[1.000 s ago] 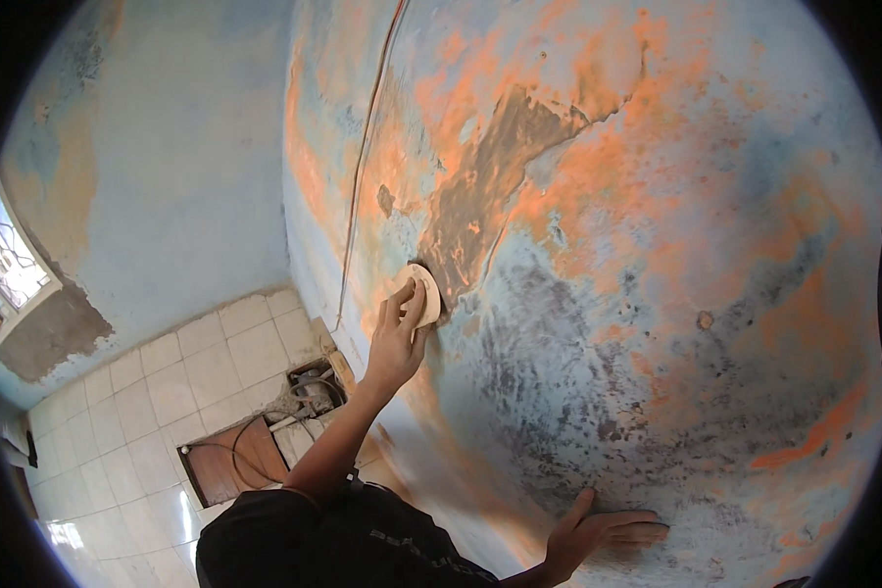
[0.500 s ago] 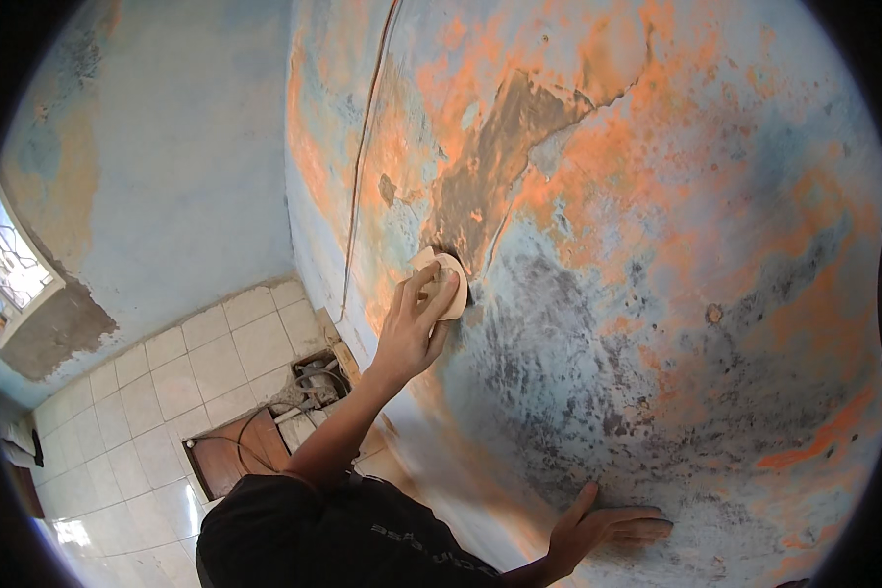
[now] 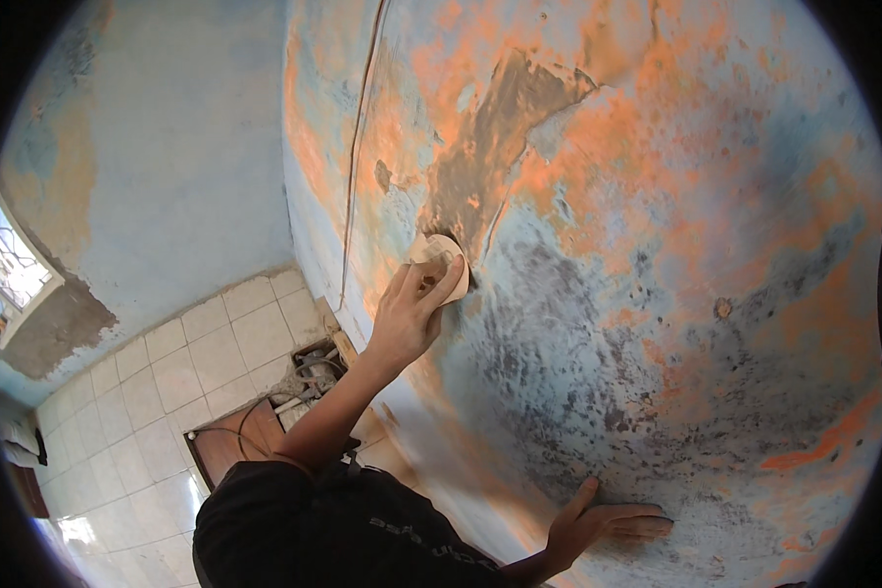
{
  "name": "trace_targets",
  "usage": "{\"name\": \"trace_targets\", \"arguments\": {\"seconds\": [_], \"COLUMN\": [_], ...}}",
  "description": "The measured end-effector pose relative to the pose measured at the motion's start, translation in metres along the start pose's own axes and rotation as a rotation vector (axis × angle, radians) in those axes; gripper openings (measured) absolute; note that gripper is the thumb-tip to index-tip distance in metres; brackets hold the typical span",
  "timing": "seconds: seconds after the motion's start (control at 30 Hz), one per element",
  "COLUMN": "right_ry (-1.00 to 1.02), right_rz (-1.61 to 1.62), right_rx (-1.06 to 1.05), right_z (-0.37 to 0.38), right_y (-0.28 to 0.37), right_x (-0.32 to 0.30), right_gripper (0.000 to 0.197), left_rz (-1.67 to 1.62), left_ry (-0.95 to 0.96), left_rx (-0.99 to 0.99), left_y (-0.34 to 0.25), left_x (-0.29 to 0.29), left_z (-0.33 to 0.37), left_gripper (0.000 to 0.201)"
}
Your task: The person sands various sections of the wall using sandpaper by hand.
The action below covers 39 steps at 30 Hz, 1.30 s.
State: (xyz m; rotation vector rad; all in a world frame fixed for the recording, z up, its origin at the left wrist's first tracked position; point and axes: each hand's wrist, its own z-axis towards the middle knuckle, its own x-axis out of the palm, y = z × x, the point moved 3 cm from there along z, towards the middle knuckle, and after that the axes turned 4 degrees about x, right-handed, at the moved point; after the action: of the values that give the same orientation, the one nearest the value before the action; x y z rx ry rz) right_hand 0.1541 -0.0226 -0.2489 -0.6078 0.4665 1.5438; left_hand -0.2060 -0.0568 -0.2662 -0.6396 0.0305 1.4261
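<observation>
My left hand (image 3: 407,312) presses a rounded, pale beige piece of sandpaper (image 3: 450,257) against the patchy wall (image 3: 598,323). The fingers are bent over it and the thumb lies along its right side. Directly above is the lower end of a bare grey-brown plaster patch (image 3: 480,157). Lower right, my right hand (image 3: 603,526) rests flat on the wall, fingers stretched to the right and thumb pointing up, holding nothing. Around it the blue paint is darkly stained, with worn orange areas farther up.
A thin cable (image 3: 361,137) runs down the wall left of the plaster patch. On the tiled floor (image 3: 176,382) lie a brown panel (image 3: 235,436) and an opening with pipes (image 3: 316,370). A window with a patterned grille (image 3: 15,265) stands at far left.
My left hand has moved slightly up the wall with the sandpaper, and its fingers sit differently on it. My right hand stays in place. The view has shifted slightly.
</observation>
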Motion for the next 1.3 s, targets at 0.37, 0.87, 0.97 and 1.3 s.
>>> {"name": "trace_targets", "arguments": {"seconds": [0.37, 0.87, 0.97, 1.3], "right_ry": [0.029, 0.081, 0.026, -0.036], "right_rz": [0.040, 0.036, -0.010, 0.006], "right_rx": [0.013, 0.063, -0.012, 0.015], "right_z": [0.000, -0.006, 0.000, 0.001], "right_y": [0.001, -0.003, 0.001, 0.003], "right_x": [0.002, 0.002, -0.002, 0.000], "right_gripper": [0.104, 0.103, 0.104, 0.100], "left_rz": [0.102, 0.213, 0.155, 0.177], "left_ry": [0.095, 0.126, 0.094, 0.222], "left_rx": [-0.071, -0.122, -0.182, -0.213], "left_y": [-0.020, -0.035, -0.035, -0.041], "left_x": [-0.007, -0.006, -0.007, -0.007], "left_z": [0.005, 0.012, 0.021, 0.000], "left_gripper": [0.063, 0.058, 0.058, 0.054]}}
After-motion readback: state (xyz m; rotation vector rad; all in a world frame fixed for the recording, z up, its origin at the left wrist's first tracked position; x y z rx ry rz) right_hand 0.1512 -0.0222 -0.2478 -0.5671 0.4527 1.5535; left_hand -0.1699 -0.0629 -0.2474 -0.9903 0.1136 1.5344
